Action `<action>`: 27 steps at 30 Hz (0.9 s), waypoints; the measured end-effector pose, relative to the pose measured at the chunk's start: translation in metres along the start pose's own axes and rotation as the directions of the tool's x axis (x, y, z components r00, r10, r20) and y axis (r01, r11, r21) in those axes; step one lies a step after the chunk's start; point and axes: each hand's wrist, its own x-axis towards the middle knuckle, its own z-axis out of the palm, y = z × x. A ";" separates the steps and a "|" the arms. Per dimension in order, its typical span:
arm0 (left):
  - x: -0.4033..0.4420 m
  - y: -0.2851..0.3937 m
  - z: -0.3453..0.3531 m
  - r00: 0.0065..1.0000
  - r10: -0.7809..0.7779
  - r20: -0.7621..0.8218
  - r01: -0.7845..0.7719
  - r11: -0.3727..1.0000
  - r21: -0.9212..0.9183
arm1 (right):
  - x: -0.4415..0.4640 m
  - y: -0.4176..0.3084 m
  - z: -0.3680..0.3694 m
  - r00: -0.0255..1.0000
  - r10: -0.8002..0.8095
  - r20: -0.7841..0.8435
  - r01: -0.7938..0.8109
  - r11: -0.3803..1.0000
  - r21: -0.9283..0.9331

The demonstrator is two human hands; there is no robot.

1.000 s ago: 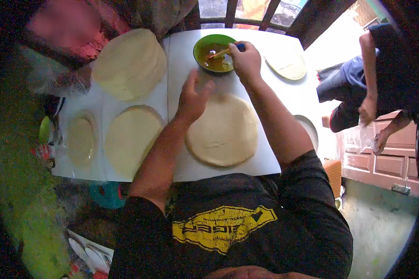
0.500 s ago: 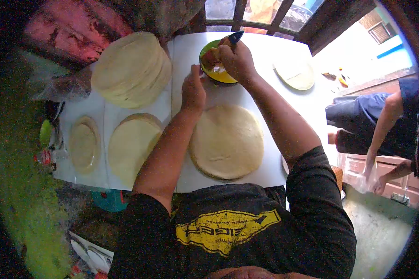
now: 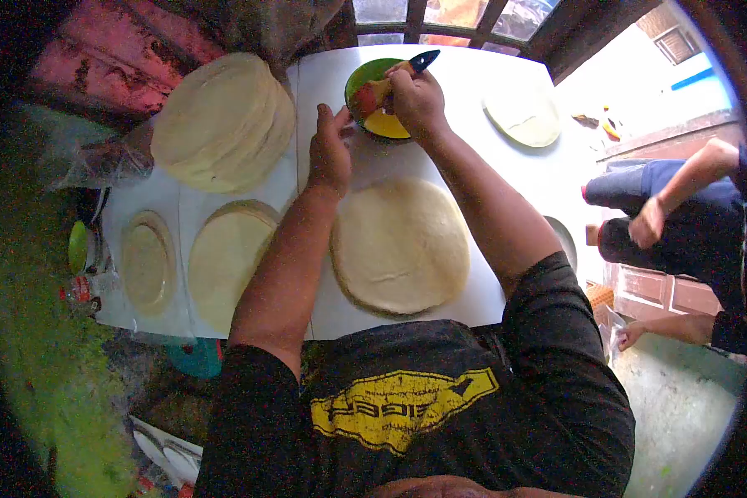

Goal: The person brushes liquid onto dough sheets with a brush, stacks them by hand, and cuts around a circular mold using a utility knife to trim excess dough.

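One brush (image 3: 380, 88) was pinched between the fingers of the right hand (image 3: 417, 104) over one bowl (image 3: 362, 77); beside it, the left hand (image 3: 330, 156) was held, fingers parted.

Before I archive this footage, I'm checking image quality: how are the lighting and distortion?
Head view: glare washes out the opening at right and pales the table beside it; head view: left margin dark, grainy; head view: black corners, table's far edge bowed.

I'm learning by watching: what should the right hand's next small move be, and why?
Perhaps the right hand should lift the brush towards the pale disc nearest the black shirt: the bristles are at the green bowl, which holds something yellow, and that disc lies flat nearby.
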 end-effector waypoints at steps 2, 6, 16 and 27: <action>-0.004 0.004 -0.001 1.000 -0.007 0.006 0.007 0.999 0.033 | 0.002 0.006 0.000 1.000 -0.016 -0.008 0.016 1.000 -0.026; -0.005 0.000 -0.002 1.000 -0.002 -0.003 0.002 0.999 0.054 | 0.001 0.010 0.001 0.999 -0.049 0.008 0.049 0.999 -0.009; -0.020 -0.005 -0.009 0.999 0.024 0.032 -0.026 0.998 0.059 | -0.009 -0.002 -0.012 0.932 -0.345 -0.113 0.321 0.929 -0.185; -0.201 -0.039 -0.058 0.767 0.075 0.638 -0.634 0.244 0.734 | -0.203 -0.029 -0.064 0.689 -0.161 0.707 0.678 0.486 -0.551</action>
